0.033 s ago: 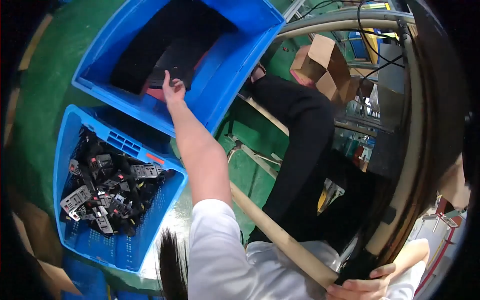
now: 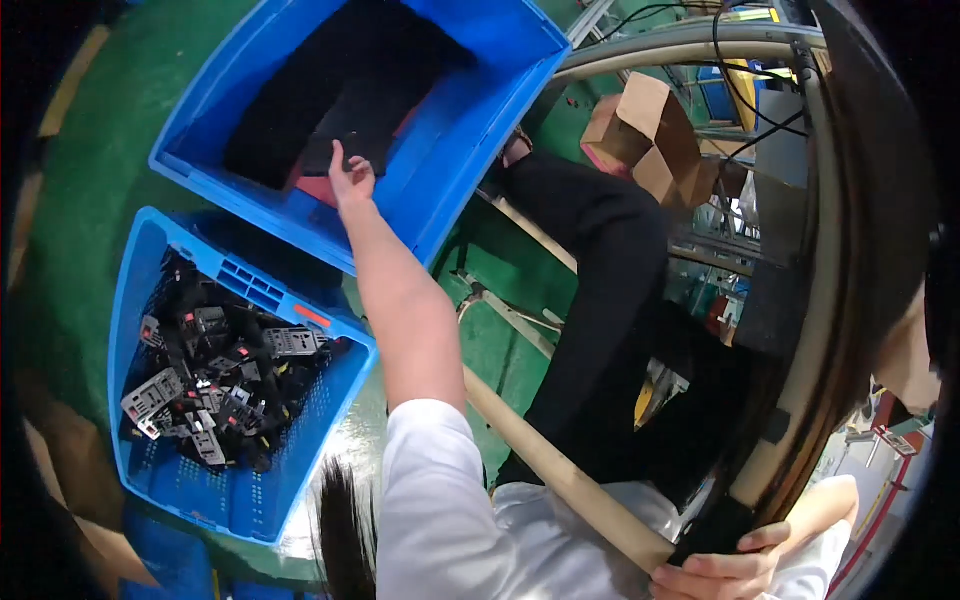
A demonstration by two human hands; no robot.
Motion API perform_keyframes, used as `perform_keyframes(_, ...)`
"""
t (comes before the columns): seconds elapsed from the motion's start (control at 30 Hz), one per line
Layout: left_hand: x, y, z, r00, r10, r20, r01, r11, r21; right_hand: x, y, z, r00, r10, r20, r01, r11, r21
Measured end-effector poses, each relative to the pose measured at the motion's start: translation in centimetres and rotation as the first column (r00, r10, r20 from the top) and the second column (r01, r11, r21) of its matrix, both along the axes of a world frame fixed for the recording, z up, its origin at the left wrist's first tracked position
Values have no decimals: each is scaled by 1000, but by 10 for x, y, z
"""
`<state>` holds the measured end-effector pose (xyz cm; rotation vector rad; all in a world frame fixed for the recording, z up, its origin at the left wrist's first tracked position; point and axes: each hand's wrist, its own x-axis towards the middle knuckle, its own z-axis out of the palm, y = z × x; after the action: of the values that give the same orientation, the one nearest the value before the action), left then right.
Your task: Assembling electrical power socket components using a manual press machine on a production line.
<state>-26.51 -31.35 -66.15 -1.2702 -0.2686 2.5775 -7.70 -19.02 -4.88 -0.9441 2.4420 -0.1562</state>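
Observation:
My left hand (image 2: 354, 182) reaches into the large blue tote (image 2: 441, 190) at the upper left, index finger stretched out and the others loosely bent. I see nothing in it. Just beyond its fingertips lie flat black pieces (image 2: 360, 115), with a strip of red (image 2: 318, 188) under them. Whether the fingers touch the black surface I cannot tell. At the lower right, my right hand (image 2: 722, 574) has its fingers bent round the near end of the bench edge (image 2: 722, 527), where dark padding meets a cream-coloured tube.
A second blue crate (image 2: 190, 498) stands left of my forearm, with a jumble of black and grey mechanical parts (image 2: 205, 390). A cream tube (image 2: 560, 470) crosses before my body. An open cardboard box (image 2: 640, 125) and hanging black cables (image 2: 735, 75) are at the upper right.

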Motion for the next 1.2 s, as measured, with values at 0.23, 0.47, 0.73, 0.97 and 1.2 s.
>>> perform_keyframes(0.23, -12, 2, 134, 985, 26, -171, -31, 999, -27, 18, -12, 33, 994, 56, -90, -60, 998, -35)
perform_keyframes(0.47, 9, -30, 253, 804, -63, -592, -29, 989, -146, 20, -8, 23, 992, 32, -125, -52, 985, -166)
perform_keyframes(0.73, 89, -76, 382, 605, -31, -795, -173, 970, -169, 30, -8, 7, 981, -61, -183, -17, 917, -399)
perform_keyframes(0.97, 161, -79, 518, 685, -118, -719, -161, 938, -307, 26, 2, -3, 977, -152, -150, 6, 720, -693)
perform_keyframes(1.2, 217, -55, 620, 510, -146, -848, -78, 974, -215, 42, 43, 46, 898, -381, -220, -68, 375, -924)
